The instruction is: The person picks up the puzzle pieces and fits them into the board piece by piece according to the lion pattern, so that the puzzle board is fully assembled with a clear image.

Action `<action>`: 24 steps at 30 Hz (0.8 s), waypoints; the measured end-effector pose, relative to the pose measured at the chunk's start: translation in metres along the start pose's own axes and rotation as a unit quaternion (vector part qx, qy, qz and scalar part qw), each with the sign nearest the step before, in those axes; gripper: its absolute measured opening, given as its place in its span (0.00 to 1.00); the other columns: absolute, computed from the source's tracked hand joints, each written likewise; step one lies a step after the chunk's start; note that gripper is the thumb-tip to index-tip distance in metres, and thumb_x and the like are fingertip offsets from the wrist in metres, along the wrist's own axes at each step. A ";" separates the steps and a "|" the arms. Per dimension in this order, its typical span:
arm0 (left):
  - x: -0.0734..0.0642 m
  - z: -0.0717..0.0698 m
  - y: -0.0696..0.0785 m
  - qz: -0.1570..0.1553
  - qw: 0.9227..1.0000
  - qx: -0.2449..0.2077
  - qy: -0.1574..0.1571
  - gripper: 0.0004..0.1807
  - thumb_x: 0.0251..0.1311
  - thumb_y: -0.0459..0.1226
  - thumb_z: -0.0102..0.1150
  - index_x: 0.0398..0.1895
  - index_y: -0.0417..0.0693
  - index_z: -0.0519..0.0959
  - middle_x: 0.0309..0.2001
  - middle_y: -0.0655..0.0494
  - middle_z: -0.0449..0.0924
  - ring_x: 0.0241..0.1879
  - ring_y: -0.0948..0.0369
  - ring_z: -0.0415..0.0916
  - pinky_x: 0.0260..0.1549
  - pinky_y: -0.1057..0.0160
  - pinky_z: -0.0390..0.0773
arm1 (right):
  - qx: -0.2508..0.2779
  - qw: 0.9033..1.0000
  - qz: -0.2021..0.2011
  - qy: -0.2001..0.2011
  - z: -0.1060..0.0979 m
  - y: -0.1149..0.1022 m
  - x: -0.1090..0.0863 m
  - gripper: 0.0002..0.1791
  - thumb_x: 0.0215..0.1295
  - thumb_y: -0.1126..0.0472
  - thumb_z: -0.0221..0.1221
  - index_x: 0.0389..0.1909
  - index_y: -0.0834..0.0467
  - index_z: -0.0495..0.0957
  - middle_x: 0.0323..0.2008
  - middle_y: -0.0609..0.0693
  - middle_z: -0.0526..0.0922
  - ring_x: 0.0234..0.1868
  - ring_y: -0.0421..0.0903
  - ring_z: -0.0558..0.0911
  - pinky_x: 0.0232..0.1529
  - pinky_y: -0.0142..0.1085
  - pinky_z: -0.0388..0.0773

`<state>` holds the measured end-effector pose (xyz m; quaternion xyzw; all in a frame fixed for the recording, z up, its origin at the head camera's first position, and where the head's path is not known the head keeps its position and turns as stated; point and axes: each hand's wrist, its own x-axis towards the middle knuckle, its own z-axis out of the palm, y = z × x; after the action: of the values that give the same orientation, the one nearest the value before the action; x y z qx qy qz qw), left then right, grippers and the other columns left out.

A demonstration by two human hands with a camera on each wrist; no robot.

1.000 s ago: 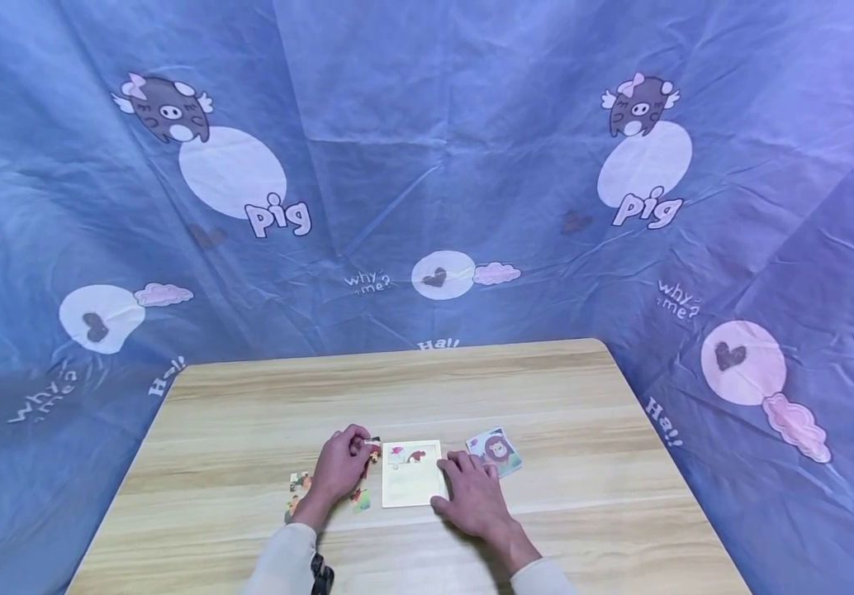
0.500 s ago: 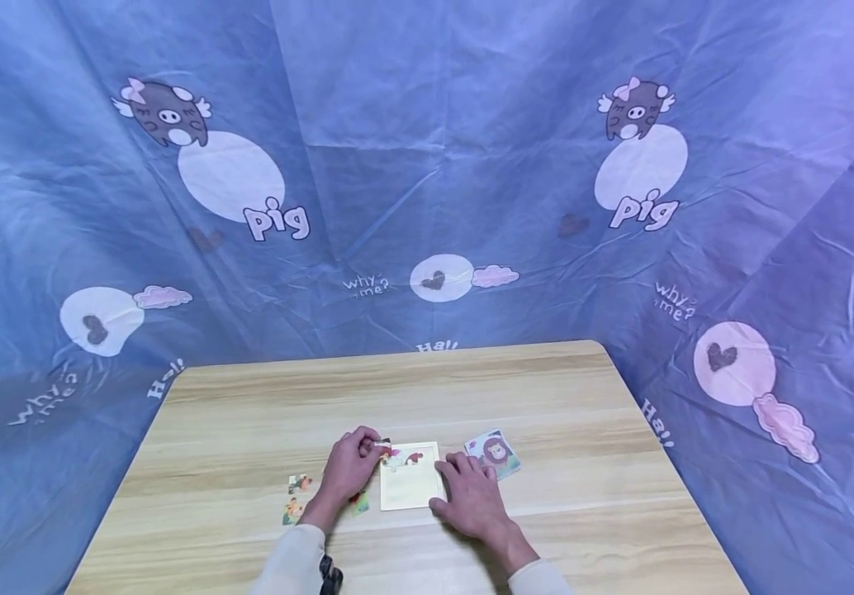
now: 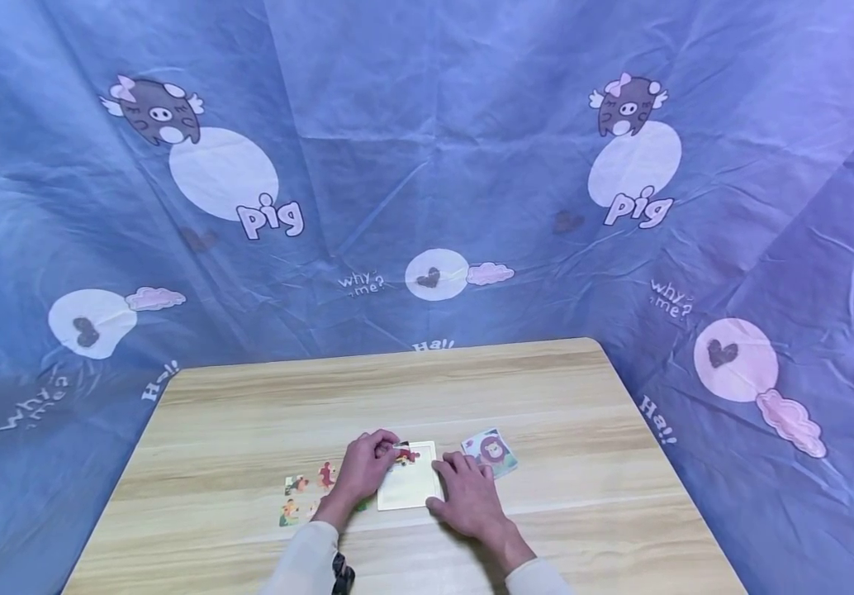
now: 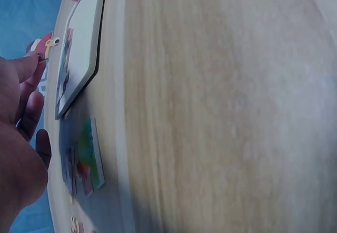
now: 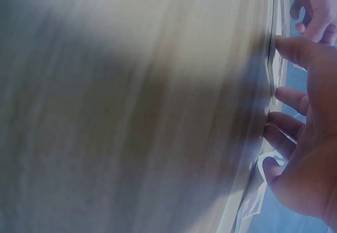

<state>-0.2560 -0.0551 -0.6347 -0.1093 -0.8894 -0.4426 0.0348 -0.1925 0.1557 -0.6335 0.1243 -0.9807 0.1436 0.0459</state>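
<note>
My left hand point(image 3: 364, 467) pinches a red and dark jigsaw piece point(image 4: 45, 46) between thumb and index finger. It holds the piece over the upper left part of a cream puzzle tray point(image 3: 406, 494). A few joined or neighbouring pieces lie along the tray's upper part, partly covered by the fingers. At the tray's right edge rests my right hand point(image 3: 472, 496), with thumb and index fingertip touching the rim and its fingers loosely spread. In the right wrist view those fingers point(image 5: 288, 98) line the tray's side.
Several loose jigsaw pieces point(image 3: 326, 474) lie left of the tray, some behind the left forearm. A square picture card with a lion point(image 3: 492, 453) lies just beyond the right hand. Under everything is a wooden table point(image 3: 568, 397), backed by a blue printed cloth point(image 3: 367, 198).
My left hand has moved right with the jigsaw piece, from beside the tray to over its upper left part. Pieces it covered now show on the left. The right hand keeps its place.
</note>
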 end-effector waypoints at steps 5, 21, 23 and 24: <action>0.001 0.007 0.003 0.006 1.000 0.011 -0.002 0.08 0.57 0.40 0.64 0.40 0.56 0.84 0.26 0.65 0.74 0.28 0.69 0.66 0.29 0.70 0.69 | 0.003 1.000 -0.001 0.004 -0.001 -0.001 0.000 0.35 0.50 0.38 0.63 0.59 0.48 0.75 0.58 0.49 0.75 0.56 0.50 0.73 0.46 0.45 0.65; 0.003 0.021 0.010 0.022 0.999 0.045 -0.013 0.07 0.57 0.45 0.65 0.39 0.61 0.84 0.26 0.70 0.79 0.28 0.70 0.66 0.45 0.59 0.65 | -0.002 1.000 -0.001 0.005 -0.004 -0.002 0.000 0.35 0.50 0.38 0.63 0.59 0.49 0.75 0.58 0.49 0.75 0.55 0.49 0.73 0.44 0.43 0.64; 0.003 0.023 0.010 0.033 0.998 0.059 -0.008 0.07 0.57 0.44 0.65 0.39 0.60 0.84 0.27 0.69 0.80 0.29 0.70 0.66 0.47 0.57 0.63 | -0.003 1.000 0.001 0.000 -0.004 -0.002 0.000 0.35 0.51 0.38 0.62 0.59 0.48 0.74 0.58 0.49 0.75 0.56 0.49 0.73 0.44 0.43 0.64; 0.004 0.024 0.010 0.040 0.997 0.067 -0.005 0.07 0.57 0.44 0.65 0.39 0.59 0.84 0.28 0.68 0.81 0.30 0.69 0.67 0.47 0.56 0.63 | -0.004 1.000 0.001 0.000 -0.004 -0.002 0.000 0.35 0.51 0.38 0.62 0.59 0.48 0.74 0.58 0.49 0.75 0.56 0.49 0.73 0.44 0.43 0.64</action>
<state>-0.2566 -0.0295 -0.6414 -0.1448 -0.9119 -0.3801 0.0549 -0.1919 0.1548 -0.6296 0.1229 -0.9814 0.1398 0.0458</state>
